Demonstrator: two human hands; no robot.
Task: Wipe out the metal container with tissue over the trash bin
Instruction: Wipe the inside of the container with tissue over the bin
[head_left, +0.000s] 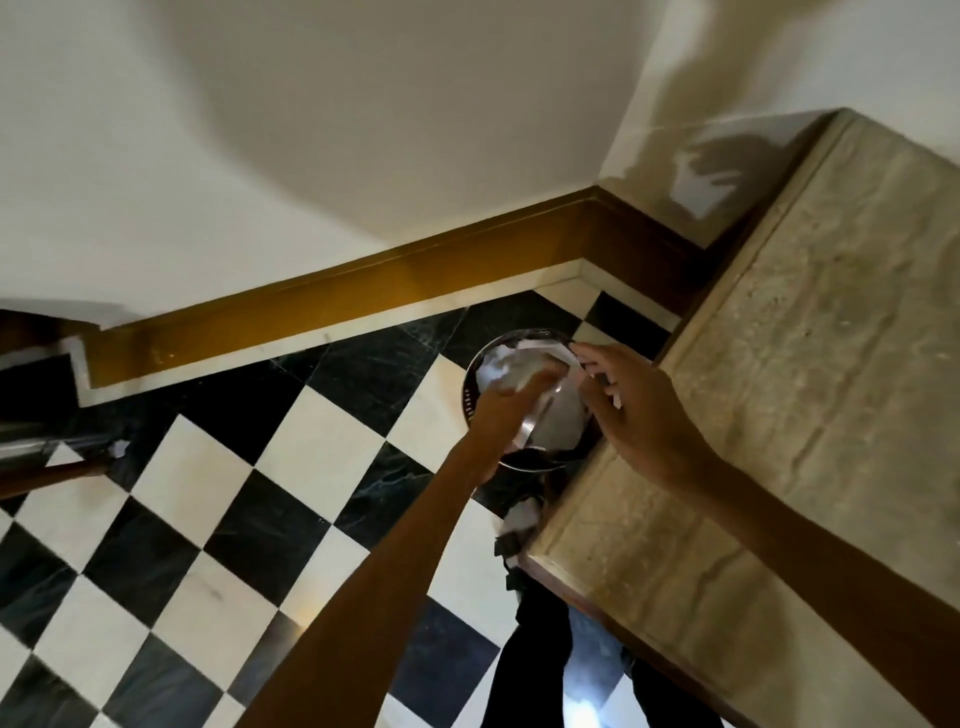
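My left hand is gripping the tilted container over the bin; my right hand, open, is reaching in. Tissue lying inside; wiping appears unfinished.

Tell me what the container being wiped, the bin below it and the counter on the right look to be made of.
The container looks like polished metal: its rim gleams. The trash bin also seems metal, with a bright rim and perforated wall, partly hidden. The counter looks like beige stone, matte and mottled, though a stone-look surface cannot be ruled out.
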